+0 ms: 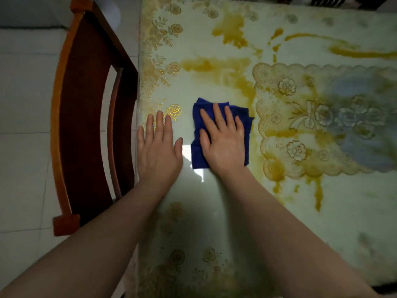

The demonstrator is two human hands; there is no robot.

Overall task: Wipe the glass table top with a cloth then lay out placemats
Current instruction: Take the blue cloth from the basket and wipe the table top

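Home dining area, wooden chair (pixel 86 117), tiled floor (pixel 23 104)

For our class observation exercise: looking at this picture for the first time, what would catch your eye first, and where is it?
The bright blue cloth stands out first, near the middle of the glass table top, pressed flat under the right hand. Beside it, the left hand lies flat on the glass near the table's edge. A red-brown wooden chair stands just left of the table.

Both bare forearms reach up from 6 o'clock, the left hand (pixel 159 151) lying flat, palm down, fingers straight and together toward 12 o'clock, the right hand (pixel 223 145) flat too, fingers slightly spread, just beside it at 3 o'clock.
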